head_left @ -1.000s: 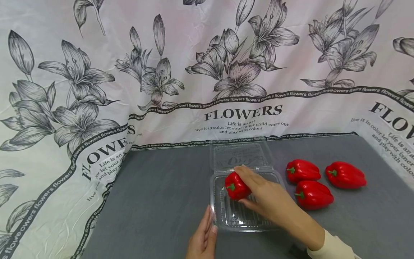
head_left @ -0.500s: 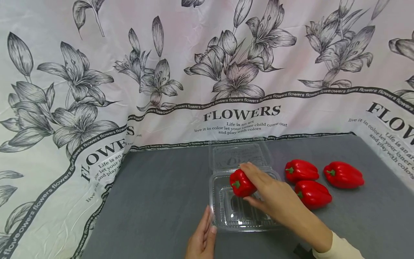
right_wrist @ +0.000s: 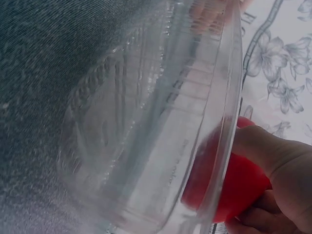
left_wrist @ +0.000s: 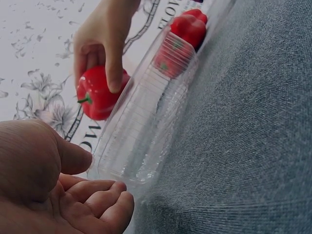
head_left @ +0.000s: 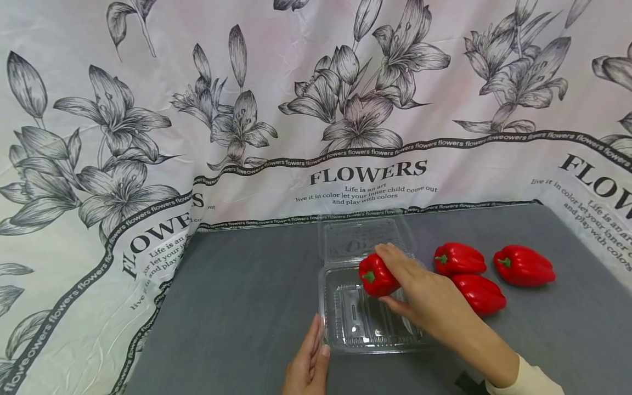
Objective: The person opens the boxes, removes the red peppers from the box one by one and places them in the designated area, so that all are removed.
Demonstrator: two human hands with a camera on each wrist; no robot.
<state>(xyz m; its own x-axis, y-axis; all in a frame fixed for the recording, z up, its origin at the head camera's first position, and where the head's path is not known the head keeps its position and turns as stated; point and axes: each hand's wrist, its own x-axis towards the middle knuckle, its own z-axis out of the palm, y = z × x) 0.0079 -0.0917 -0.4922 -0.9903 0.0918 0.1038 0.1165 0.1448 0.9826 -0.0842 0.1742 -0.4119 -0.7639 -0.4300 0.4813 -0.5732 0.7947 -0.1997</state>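
A red bell pepper (head_left: 377,275) with a green stem is gripped in my right hand (head_left: 429,299), thumb on one side and fingers on the other. In the left wrist view the held pepper (left_wrist: 101,92) is above the rim of a clear plastic clamshell container (head_left: 340,345). The container's lid (head_left: 362,238) lies folded back behind it. At the container's left edge, my left hand (head_left: 309,362) pinches the rim between thumb and fingers. The right wrist view shows the pepper (right_wrist: 246,187) partly through the clear wall.
On the right of the grey table (head_left: 247,296) lie three more red bell peppers: one at the back (head_left: 459,259), one in front (head_left: 480,295) partly behind my right forearm, and one farther right (head_left: 525,266). A flower-print cloth (head_left: 266,195) hangs behind and to the left.
My right hand has moved to the right and slightly up in the head view, carrying the bell pepper over the container. The left hand stays on the rim.
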